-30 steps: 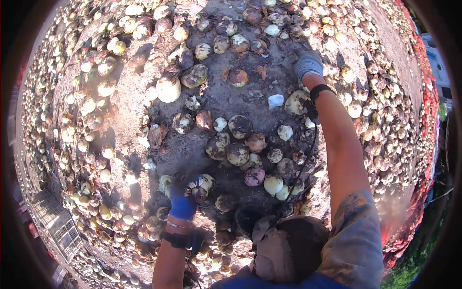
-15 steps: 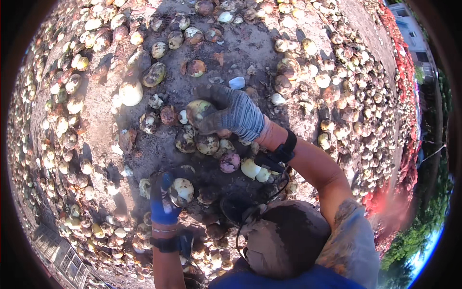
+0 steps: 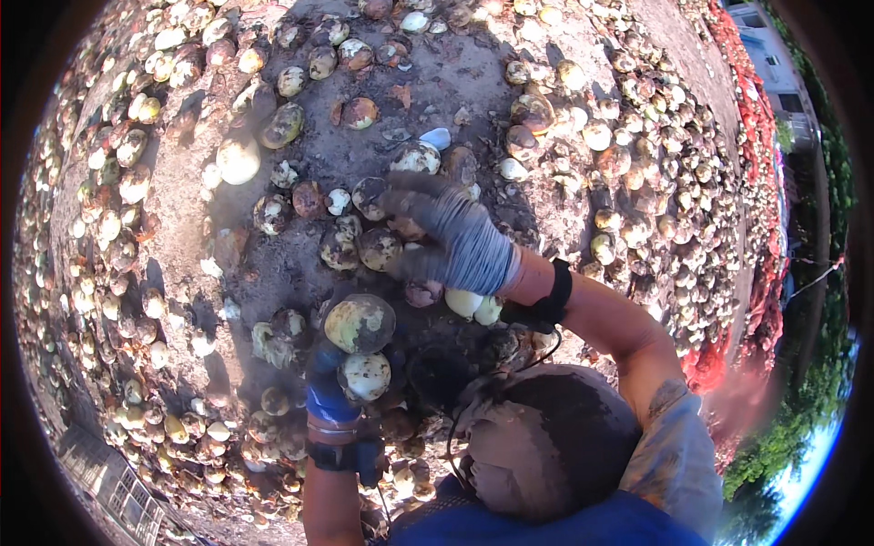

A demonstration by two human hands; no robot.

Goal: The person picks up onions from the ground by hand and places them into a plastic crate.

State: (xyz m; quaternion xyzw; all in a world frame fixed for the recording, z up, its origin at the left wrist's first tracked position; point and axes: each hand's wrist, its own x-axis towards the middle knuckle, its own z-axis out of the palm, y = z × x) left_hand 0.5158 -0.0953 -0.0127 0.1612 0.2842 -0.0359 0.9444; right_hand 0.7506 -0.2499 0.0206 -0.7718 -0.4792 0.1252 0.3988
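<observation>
My left hand (image 3: 330,387), in a dark glove with a blue cuff, is closed round a pale, dirt-marked onion (image 3: 366,376). A larger yellow-green onion (image 3: 360,323) rests against its fingers, just beyond the first one. My right hand (image 3: 446,232), in a grey striped glove, spreads its fingers and thumb over the onions on the ground. Next to its fingertips lie a dark-skinned onion (image 3: 370,198) and a brown blotched onion (image 3: 379,248). A whitish onion (image 3: 416,157) sits just past the fingers. What lies under the palm is partly hidden.
Bare soil (image 3: 437,82) with scattered onions stretches ahead. Denser rows of onions (image 3: 655,164) run along the right, bordered by red netting (image 3: 760,182). A big white onion (image 3: 238,160) lies to the left. Wristbands with a cable (image 3: 554,346) are on my arms.
The yellow-green onion that my right hand held is now at my left hand. My right hand has opened over other onions. My left hand has shifted slightly right.
</observation>
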